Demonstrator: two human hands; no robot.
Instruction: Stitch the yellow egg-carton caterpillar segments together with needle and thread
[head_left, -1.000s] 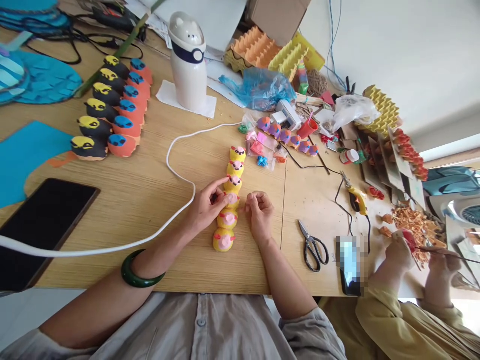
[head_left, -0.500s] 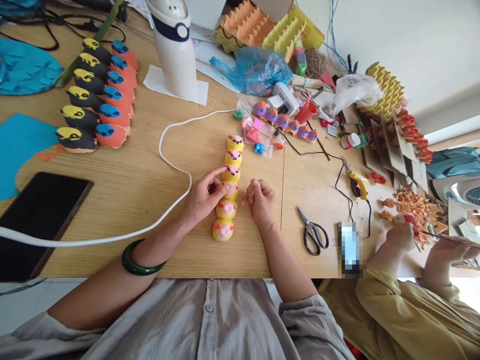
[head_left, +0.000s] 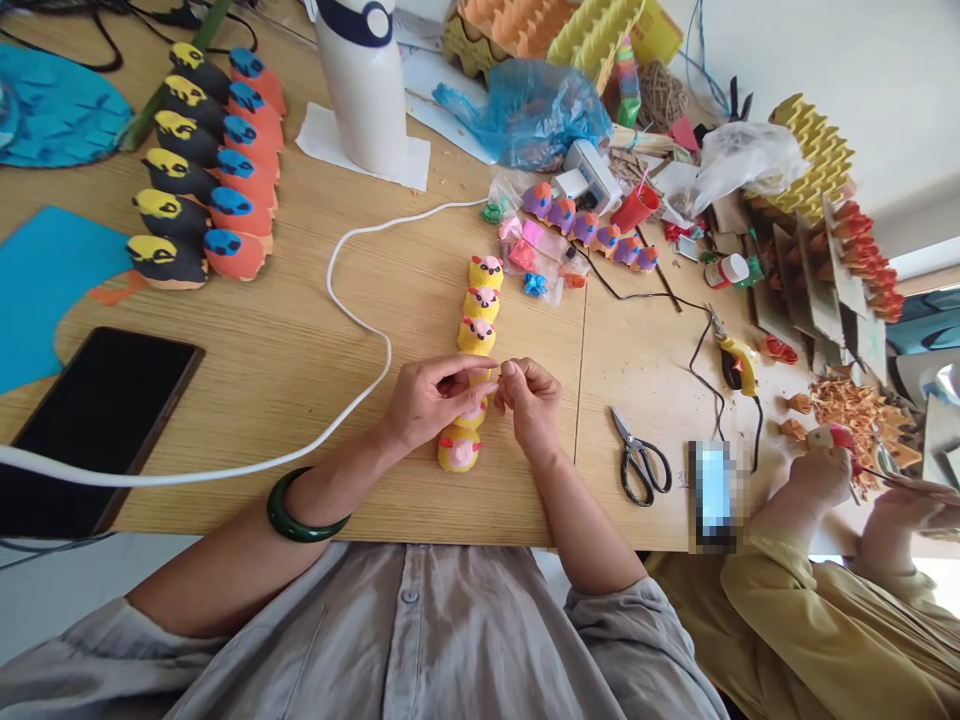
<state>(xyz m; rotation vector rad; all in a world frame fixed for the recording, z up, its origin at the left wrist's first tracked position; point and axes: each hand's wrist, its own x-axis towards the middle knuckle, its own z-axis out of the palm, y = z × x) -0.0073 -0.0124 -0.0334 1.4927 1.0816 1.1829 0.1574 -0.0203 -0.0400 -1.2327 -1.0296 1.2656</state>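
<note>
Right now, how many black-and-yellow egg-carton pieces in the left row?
5, in a line at the table's far left... recount: 6 visible; none appear hidden.

Bright, even daylight, prob. from the window (head_left: 926, 265) at right; that corner is blown out w/ glare. Shadows on the surface (head_left: 285, 350) soft & short. Wide-angle bend at edges, centre sharp; phone (head_left: 712, 495) is pixelated.

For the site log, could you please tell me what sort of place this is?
Probably a handicraft workspace: painted egg-carton figures stand in a row on the wooden table, scissors and a glue gun lie nearby, and coloured egg trays are stacked behind.
</note>
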